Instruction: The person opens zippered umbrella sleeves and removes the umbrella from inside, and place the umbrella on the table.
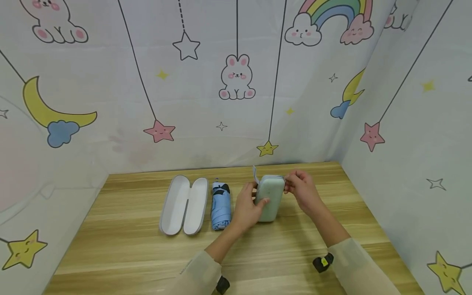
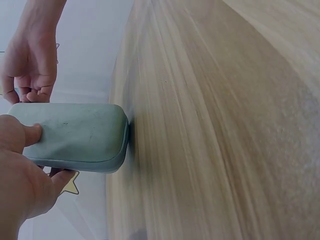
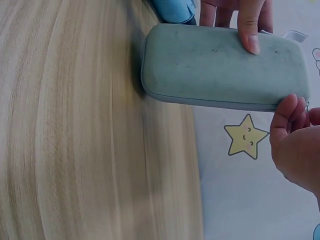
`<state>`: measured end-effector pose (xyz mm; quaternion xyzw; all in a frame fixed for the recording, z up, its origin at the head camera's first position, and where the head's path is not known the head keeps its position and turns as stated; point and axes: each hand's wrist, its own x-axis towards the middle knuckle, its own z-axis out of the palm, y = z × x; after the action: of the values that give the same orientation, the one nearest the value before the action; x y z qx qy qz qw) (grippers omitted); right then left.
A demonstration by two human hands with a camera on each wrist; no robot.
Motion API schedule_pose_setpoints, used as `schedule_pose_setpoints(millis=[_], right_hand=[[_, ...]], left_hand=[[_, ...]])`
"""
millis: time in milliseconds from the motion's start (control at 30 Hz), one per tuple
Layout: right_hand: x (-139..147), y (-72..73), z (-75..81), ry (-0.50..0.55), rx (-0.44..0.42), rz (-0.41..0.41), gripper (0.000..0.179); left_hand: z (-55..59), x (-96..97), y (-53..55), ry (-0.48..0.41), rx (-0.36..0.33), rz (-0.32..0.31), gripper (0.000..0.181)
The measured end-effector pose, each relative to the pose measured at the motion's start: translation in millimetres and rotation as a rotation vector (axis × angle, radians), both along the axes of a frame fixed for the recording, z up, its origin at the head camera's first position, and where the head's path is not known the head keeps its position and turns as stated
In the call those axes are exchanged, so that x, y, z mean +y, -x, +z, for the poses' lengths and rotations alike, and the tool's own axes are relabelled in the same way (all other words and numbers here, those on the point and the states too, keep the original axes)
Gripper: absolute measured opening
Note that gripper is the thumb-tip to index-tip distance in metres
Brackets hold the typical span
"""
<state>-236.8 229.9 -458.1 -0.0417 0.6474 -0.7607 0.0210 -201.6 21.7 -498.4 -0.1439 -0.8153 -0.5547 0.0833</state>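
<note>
A pale green zip case (image 1: 271, 200) stands upright on one end on the wooden table. My left hand (image 1: 248, 209) grips it from the left, with the thumb across its front face and the fingers behind. At the top right corner my right hand (image 1: 304, 191) pinches the small zipper pull (image 3: 307, 105), mostly hidden by the fingertips. The seam looks closed along the side seen in the right wrist view. A strap loop (image 1: 255, 174) sticks up at the case's top left.
Left of the case lies a folded blue umbrella (image 1: 221, 209). Beside that, a glasses case (image 1: 174, 209) lies spread open, its white inside facing up. A printed cloth (image 1: 199, 106) hangs behind the wooden table (image 1: 125, 246) and along its sides.
</note>
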Motion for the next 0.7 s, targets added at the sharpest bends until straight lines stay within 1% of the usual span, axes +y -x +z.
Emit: schedule_pose_setpoints(millis=[167,267,433,567,633,700], right_hand=[[-0.8,-1.0,0.9,0.096,-0.086,0.012,0.021],[-1.6,-1.0,0.1,0.13,-0.11,0.01,0.024],[-3.5,0.5,-4.6,0.161,-0.124,0.003,0.027],[-5.3,0.6,-9.3,0.13,-0.103,-0.004,0.026],[-5.8,-0.1,-11.7,0.091,-0.083,-0.008,0.024],[-6.2,-0.6,-13.9,0.029,-0.054,-0.019,0.018]], left_hand=[[-1.3,-1.3,0.9,-0.016,-0.009,0.001,0.049],[-3.2,-1.9,2.5,-0.009,-0.019,0.011,0.049],[-4.8,-2.3,4.0,-0.003,-0.033,0.026,0.047],[-4.6,-3.3,4.9,-0.004,-0.041,0.03,0.044],[-4.4,-4.3,5.6,-0.008,-0.052,0.031,0.044],[-3.9,-5.4,6.3,-0.021,-0.073,0.033,0.045]])
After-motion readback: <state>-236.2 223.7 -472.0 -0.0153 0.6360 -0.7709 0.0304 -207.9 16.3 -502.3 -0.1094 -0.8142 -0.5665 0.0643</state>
